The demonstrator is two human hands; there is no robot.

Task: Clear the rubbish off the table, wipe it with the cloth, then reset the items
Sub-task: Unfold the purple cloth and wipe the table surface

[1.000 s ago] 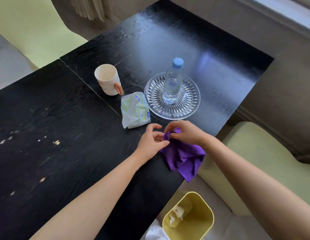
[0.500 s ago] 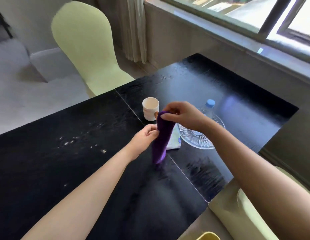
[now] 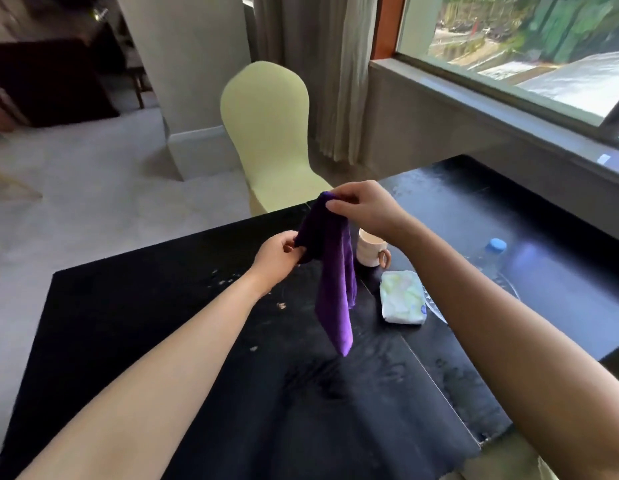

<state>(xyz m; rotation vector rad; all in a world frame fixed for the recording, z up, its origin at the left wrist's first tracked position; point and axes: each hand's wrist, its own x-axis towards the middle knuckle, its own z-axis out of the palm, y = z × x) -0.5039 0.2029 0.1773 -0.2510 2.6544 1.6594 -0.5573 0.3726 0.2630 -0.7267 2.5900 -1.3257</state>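
Observation:
A purple cloth (image 3: 335,289) hangs in the air above the black table (image 3: 162,341). My right hand (image 3: 363,209) pinches its top corner, and my left hand (image 3: 278,256) grips another edge lower down on the left. The cloth's tip dangles just above the tabletop. Behind the cloth stands a cream mug (image 3: 370,252) with an orange handle. A pack of tissues (image 3: 403,303) lies to its right. A water bottle with a blue cap (image 3: 495,247) stands on a glass plate (image 3: 508,289), mostly hidden by my right forearm. Small crumbs (image 3: 282,305) dot the table.
A pale yellow chair (image 3: 270,140) stands at the table's far side. A window ledge (image 3: 491,109) runs along the right, with a curtain (image 3: 318,74) beside it. A seam (image 3: 436,382) crosses the table.
Both hands have lifted the cloth off the table's near edge and raised it higher; it now hangs from my right hand. The view has tilted up, and the yellow bin has left the picture.

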